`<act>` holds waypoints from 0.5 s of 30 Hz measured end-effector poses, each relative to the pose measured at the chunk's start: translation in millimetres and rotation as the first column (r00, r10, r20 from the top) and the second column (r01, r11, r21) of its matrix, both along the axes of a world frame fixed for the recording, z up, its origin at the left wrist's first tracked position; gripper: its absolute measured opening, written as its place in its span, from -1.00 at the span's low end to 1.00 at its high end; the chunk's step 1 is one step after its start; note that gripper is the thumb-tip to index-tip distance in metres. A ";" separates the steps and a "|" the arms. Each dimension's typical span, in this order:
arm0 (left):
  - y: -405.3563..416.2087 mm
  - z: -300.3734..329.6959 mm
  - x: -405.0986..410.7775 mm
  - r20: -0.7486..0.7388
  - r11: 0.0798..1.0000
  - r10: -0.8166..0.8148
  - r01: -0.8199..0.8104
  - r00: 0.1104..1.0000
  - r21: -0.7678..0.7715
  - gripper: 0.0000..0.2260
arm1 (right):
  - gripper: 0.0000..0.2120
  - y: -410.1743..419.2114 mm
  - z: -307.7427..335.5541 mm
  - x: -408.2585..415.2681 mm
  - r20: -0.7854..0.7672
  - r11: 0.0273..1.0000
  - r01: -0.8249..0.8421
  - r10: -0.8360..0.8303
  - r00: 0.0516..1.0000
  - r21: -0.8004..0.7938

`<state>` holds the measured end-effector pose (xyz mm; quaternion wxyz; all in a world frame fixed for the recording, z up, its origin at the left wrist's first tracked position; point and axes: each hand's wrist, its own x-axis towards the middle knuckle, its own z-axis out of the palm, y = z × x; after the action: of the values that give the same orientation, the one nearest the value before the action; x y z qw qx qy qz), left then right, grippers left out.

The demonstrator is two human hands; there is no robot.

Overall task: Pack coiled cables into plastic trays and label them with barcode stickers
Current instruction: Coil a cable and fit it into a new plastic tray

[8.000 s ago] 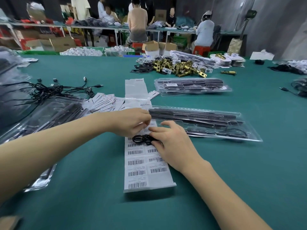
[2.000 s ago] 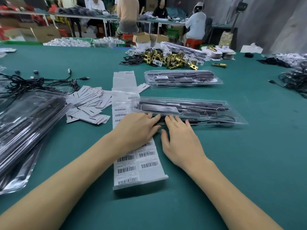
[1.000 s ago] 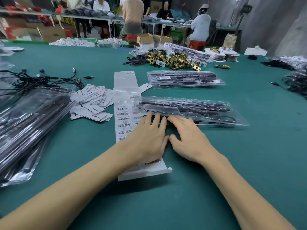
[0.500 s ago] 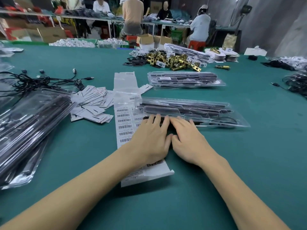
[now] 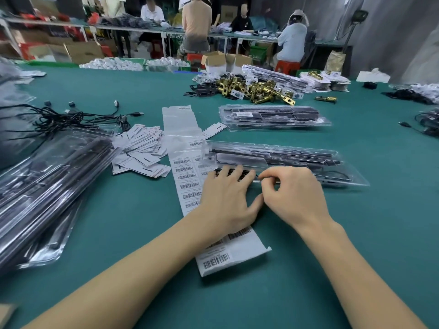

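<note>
Coiled cable (image 5: 234, 173): black, at the near left end of the front tray, mostly hidden under the left hand's fingers
Tray pile (image 5: 47, 186): clear plastic trays with dark contents, heaped at the far left of the green table (image 5: 356, 269)
Loose cables (image 5: 59, 119): black tangle behind that pile, plugs pointing right
Paper cards (image 5: 142, 150): white, scattered between the tray pile and the sticker strip
Sticker strip (image 5: 187, 184): long white sheet of barcode stickers running from mid-table toward the viewer, its upper part bare backing; the left end of the front tray lies over its edge
Left hand (image 5: 225, 198): flat and relaxed, palm over the strip, straight fingers pressing on the cable and tray end
Right hand (image 5: 292, 193): just beside the left, fingers curled, thumb and forefinger pinching at the tray's near edge; whether they hold anything I cannot tell
Front tray (image 5: 308, 162): clear, long, lying across the table to the right of the strip
Back tray stack (image 5: 273, 117): further away, well apart from the hands
Brass parts (image 5: 256, 89): heap behind the stack
People (image 5: 197, 22): working at far benches
</note>
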<state>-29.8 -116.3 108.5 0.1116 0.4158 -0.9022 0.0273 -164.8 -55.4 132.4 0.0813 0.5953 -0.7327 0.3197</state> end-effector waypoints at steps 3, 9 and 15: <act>0.1 -4.0 2.2 -0.044 1.000 -0.005 0.005 0.999 -0.006 -0.45 | -0.83 -6.8 2.0 0.9 0.069 0.999 -0.012 0.015 0.997 -0.045; -0.2 -0.8 4.3 -0.146 0.996 -0.029 0.040 0.989 0.076 -0.43 | -0.95 -34.0 6.8 4.9 0.103 1.000 -0.011 0.013 0.995 -0.013; -7.1 1.8 8.0 -0.147 0.990 -0.038 0.057 0.988 0.128 -0.60 | -0.82 -62.9 11.5 7.3 0.051 0.989 0.069 -0.077 0.996 0.132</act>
<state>-21.8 -123.4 110.3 0.1493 0.4013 -0.9013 -0.0651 -157.6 -118.4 143.8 0.0334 0.5630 -0.7753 0.2845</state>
